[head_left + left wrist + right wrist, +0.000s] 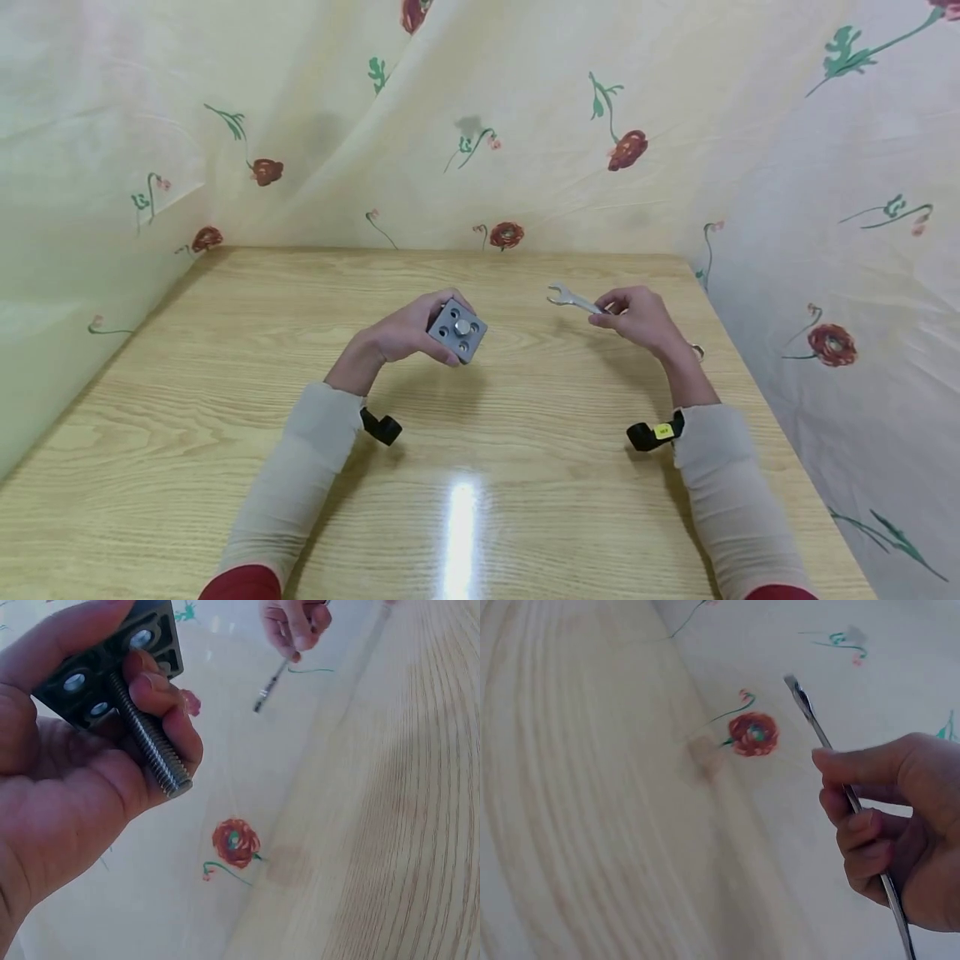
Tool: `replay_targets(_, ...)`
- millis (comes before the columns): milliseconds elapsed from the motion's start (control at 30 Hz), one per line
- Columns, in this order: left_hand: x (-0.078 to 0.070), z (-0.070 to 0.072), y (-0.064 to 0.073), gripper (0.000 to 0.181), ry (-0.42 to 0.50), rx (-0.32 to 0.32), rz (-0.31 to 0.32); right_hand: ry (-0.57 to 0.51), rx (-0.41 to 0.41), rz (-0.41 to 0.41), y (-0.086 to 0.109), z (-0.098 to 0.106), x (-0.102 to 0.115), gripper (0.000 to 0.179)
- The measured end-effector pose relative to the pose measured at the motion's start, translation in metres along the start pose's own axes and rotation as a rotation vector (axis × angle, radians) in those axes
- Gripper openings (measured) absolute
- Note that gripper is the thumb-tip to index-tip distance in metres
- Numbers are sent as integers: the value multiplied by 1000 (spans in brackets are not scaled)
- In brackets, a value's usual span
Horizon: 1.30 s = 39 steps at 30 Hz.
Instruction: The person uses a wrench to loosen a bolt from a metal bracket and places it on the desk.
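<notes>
My left hand (411,329) grips a square grey plate (450,333) by its edges, above the table. Several holes pierce the plate, and a bolt (154,742) passes through its middle. The round bolt head faces up in the head view; the threaded shank sticks out beneath, beside curled fingers in the left wrist view. To the right, my right hand (637,317) pinches a silver wrench (573,299) by its handle. Its open-ended jaw points left toward the plate, with a gap between the two. In the right wrist view the wrench (810,712) appears edge-on.
A wood-grain table (225,417) lies under both hands. Pale flowered cloth (337,125) hangs behind it and along both sides. Part of a ring-shaped metal end (698,352) shows beside the right wrist. Each wrist carries a black camera (384,428).
</notes>
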State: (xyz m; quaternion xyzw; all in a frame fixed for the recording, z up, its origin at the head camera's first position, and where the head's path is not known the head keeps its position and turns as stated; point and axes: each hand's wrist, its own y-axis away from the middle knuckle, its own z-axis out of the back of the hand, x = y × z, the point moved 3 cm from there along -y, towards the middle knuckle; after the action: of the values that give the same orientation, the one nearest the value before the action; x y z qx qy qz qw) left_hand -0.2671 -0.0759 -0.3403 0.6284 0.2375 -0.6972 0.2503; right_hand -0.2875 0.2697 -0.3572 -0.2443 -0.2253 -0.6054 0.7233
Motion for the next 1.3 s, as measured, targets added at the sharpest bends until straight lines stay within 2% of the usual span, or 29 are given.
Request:
replay_targets(200,1,3,1,58,-19,-26,14,83,-52,-26,-1,-4,-10,30)
replay_targets(300,2,8,2,60,-43,-66,29,102,-69,-41,-2,-5,-17,29)
replay_targets(500,7,19,4,60,-97,-137,41,107,-61,-80,-3,-9,-27,31)
replay_targets(767,15,32,5,62,-67,-191,61,111,-54,-86,-3,-12,-35,30)
replay_targets(1133,22,43,7,61,-88,-276,88,157,-44,-102,-2,-17,-37,29)
replay_targets(1300,26,45,7,60,-96,-291,95,239,-38,-99,0,-18,-31,29)
